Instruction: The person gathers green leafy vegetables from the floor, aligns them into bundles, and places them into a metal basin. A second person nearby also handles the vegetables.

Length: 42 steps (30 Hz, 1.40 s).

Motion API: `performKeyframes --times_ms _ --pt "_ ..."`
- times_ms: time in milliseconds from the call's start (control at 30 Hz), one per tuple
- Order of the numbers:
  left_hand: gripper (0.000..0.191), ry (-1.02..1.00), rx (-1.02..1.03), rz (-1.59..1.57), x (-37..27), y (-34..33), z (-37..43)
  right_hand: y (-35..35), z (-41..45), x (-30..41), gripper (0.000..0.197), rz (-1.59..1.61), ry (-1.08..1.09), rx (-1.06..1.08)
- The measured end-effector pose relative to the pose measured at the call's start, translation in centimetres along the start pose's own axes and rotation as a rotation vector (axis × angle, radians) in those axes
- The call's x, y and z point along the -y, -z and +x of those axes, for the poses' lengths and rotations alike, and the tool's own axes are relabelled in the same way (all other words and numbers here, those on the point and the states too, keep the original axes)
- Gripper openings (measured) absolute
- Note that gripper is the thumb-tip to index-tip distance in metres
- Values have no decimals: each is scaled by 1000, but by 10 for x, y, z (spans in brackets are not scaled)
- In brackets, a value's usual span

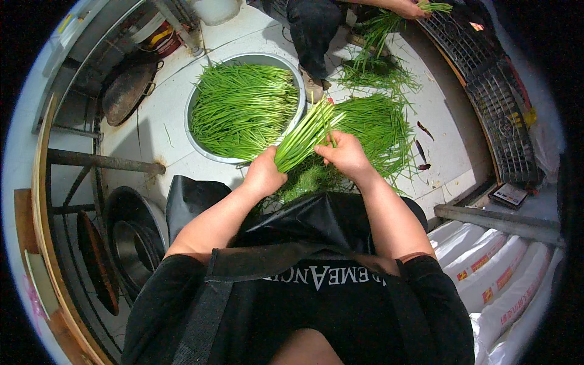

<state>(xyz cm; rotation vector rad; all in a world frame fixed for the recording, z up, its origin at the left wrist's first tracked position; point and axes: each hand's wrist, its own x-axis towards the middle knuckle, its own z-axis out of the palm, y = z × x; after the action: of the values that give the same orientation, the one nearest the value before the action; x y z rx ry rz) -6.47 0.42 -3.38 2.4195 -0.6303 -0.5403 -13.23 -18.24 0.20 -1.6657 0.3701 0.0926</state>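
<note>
My left hand [266,172] grips a bunch of garlic chives [305,134], pale stem ends pointing up and to the right. At the right side of that bunch, my right hand [344,153] pinches a green strand between thumb and finger. Left of the bunch stands a round metal basin [188,119] heaped with chives [244,109] laid side by side, their pale ends facing right. A loose pile of chives [372,125] lies on the floor beyond my right hand. Finer green trimmings [310,180] lie below my hands, by my black apron [315,214].
A co-worker's hand [410,8] holds chives at the top right; their shoe [311,84] is beside the basin. A wok [130,91] and nested bowls [134,242] are at left. White sacks [497,283] and black plastic crates [502,123] line the right.
</note>
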Motion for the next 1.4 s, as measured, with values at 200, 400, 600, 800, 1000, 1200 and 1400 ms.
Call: performKeyframes --times_ms 200,400,600,800,1000,1200,1400 --pt "49 -1 -14 -15 -1 4 3 16 7 2 12 106 -51 -194" --pt "51 35 -11 -96 5 5 5 47 6 8 10 645 59 -411" --pt "52 57 0 -185 14 2 10 59 4 9 11 707 151 -585" --pt "45 91 48 -384 11 6 11 56 4 8 11 629 149 -569" --pt "35 182 23 -752 9 10 11 64 5 7 9 722 220 -710" --pt "24 258 -70 -948 12 16 16 62 5 4 9 630 149 -580" --pt "22 252 -117 -1050 12 15 15 61 3 7 11 628 120 -491"
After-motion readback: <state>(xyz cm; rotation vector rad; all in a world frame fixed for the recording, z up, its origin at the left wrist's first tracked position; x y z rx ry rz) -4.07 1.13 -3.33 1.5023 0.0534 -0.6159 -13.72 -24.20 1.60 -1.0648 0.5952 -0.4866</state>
